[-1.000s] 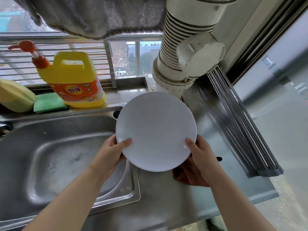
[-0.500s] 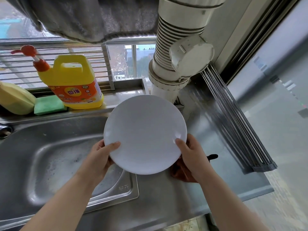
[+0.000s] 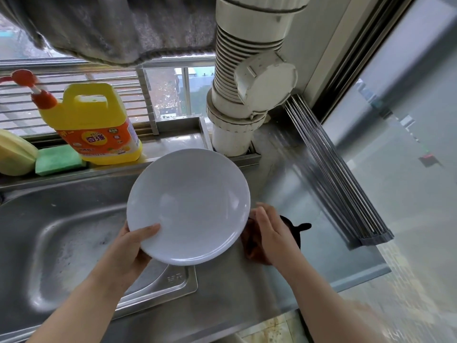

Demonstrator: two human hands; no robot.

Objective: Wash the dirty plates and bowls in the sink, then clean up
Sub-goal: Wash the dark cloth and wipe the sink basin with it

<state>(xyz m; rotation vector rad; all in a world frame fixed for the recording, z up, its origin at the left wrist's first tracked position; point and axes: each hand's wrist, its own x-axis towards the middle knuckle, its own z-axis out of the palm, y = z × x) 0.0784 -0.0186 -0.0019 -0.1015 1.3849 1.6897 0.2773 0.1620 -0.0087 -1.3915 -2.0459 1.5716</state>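
Holding the plate up over the sink's right rim, my left hand grips its lower-left edge, thumb curled on the face and fingers hidden behind. The plate looks clean, tilted toward me, and it hides the sink's far right corner. My right hand is off the plate, just beside its right edge, fingers loosely extended and holding nothing that I can see. Under that hand a dark brown thing lies on the counter, mostly covered, so I cannot tell what it is. The basin is bare steel with some suds streaks.

Along the back ledge, from the left edge inward: a yellow thing cut off by the frame, a green sponge touching it, then a yellow soap jug with a red pump. A fat white pipe stands at the counter's back, right behind the plate. A rolled steel rack lies along the counter's right edge. A grey cloth hangs overhead, blocking the top of the window
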